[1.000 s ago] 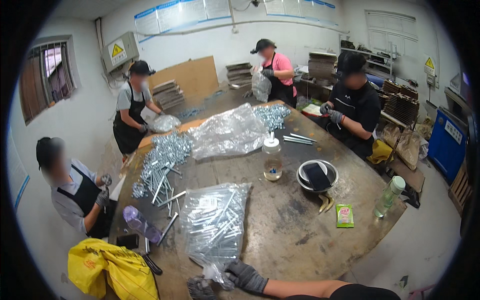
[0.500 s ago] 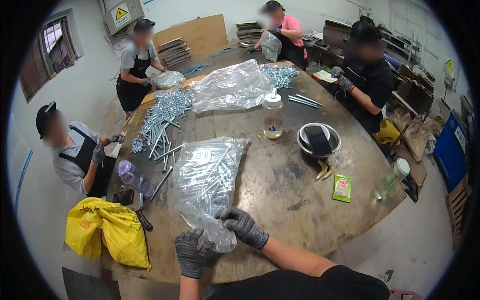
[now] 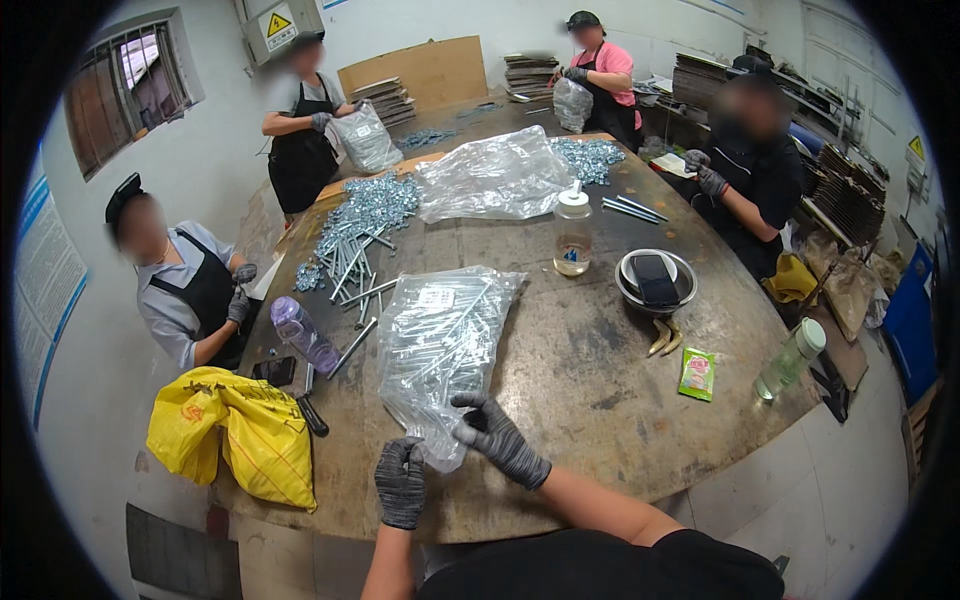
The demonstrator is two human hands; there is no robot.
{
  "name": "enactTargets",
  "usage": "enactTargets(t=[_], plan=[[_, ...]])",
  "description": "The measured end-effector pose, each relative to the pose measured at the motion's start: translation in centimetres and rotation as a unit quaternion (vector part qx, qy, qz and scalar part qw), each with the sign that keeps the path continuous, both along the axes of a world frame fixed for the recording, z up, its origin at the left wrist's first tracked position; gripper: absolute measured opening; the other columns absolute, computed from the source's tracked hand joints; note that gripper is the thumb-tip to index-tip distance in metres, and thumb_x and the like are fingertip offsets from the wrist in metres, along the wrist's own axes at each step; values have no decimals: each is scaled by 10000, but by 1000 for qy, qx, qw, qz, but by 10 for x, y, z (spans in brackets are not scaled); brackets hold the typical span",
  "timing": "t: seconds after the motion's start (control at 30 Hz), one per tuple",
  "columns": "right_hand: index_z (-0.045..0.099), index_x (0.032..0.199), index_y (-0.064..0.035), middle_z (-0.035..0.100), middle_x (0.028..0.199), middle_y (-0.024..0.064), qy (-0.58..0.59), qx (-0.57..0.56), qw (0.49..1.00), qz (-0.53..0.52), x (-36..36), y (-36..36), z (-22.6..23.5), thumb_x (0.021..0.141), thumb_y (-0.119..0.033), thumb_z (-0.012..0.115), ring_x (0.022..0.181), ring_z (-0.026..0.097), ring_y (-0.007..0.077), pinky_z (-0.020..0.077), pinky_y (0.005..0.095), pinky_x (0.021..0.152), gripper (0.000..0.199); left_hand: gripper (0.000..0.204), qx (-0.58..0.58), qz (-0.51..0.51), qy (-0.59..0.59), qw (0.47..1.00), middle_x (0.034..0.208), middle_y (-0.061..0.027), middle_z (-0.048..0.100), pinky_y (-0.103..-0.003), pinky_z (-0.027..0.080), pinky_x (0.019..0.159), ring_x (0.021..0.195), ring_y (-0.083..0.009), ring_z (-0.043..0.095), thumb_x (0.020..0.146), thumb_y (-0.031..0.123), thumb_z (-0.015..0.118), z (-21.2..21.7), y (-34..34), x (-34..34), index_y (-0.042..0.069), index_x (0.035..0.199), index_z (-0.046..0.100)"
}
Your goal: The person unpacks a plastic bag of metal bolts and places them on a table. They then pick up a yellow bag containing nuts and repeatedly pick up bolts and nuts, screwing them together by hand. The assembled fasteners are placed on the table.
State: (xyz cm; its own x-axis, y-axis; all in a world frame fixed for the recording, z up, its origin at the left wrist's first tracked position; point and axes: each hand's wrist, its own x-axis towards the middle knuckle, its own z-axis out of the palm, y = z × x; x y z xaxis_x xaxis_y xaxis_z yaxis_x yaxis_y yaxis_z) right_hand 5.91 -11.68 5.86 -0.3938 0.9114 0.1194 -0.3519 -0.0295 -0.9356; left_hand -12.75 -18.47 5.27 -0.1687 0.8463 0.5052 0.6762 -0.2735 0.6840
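Observation:
A clear plastic bag (image 3: 437,340) full of long silver bolts lies on the worn table in front of me. Its near end is loose, crumpled film. My left hand (image 3: 402,484), in a grey knitted glove, pinches the left side of that end. On the other side my right hand (image 3: 500,440), gloved alike, has its fingers closed on the film. Beyond the bag's upper left are loose long bolts (image 3: 352,268) and a heap of small metal fasteners (image 3: 375,207). A larger clear plastic sheet or bag (image 3: 490,175) lies crumpled farther back.
Left of me are a yellow bag (image 3: 235,435), a dark phone (image 3: 274,371), a black-handled tool (image 3: 312,415) and a purple bottle (image 3: 303,335). Rightward stand a white-capped bottle (image 3: 573,230), a metal bowl (image 3: 680,285) and a green-capped bottle (image 3: 790,360). Several co-workers surround the table.
My left fingers have closed in on the bag's end. The whole view has shifted, so things appear farther right. The far-left co-worker has raised a plastic bag upright.

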Motion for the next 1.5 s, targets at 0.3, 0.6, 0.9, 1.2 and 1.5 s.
enactTargets(t=[0.3,0.6,0.9,1.2,1.5], plan=[[499,1323,-81,507,1295,176,-276,297,911,-71,-8,-19,-20,824,-263,739,1163,529,306,458,400,973,583,103,-26,-13,-79,996,884,-112,627,-334,497,791,843,-227,626,866,1,590,-16,-4,-4,12,960,628],[637,1180,-50,668,1055,129,-240,222,936,-130,-4,-11,5,929,-157,609,939,662,220,526,326,831,275,412,-38,-63,36,997,1113,-159,621,-369,458,970,1089,-295,588,806,227,725,10,2,4,46,1156,603],[480,1333,-43,554,1235,180,-203,240,949,-30,-5,-19,19,874,-353,687,1130,565,296,470,398,958,591,211,26,71,25,997,940,-160,633,-405,501,794,872,-340,632,875,147,541,-1,15,2,31,1040,604],[571,1191,-28,587,1072,167,-310,315,882,-163,-31,-9,-2,881,-183,624,989,584,314,480,392,891,350,168,136,188,24,972,865,-158,573,-376,464,802,803,-305,561,926,127,524,8,40,-58,-20,1005,546],[559,1175,24,651,1017,130,153,-236,959,19,-12,38,-8,937,-157,616,902,673,217,587,311,822,304,192,115,206,170,957,896,-142,645,-395,497,766,818,-322,618,828,76,654,19,52,-83,16,1005,609]])
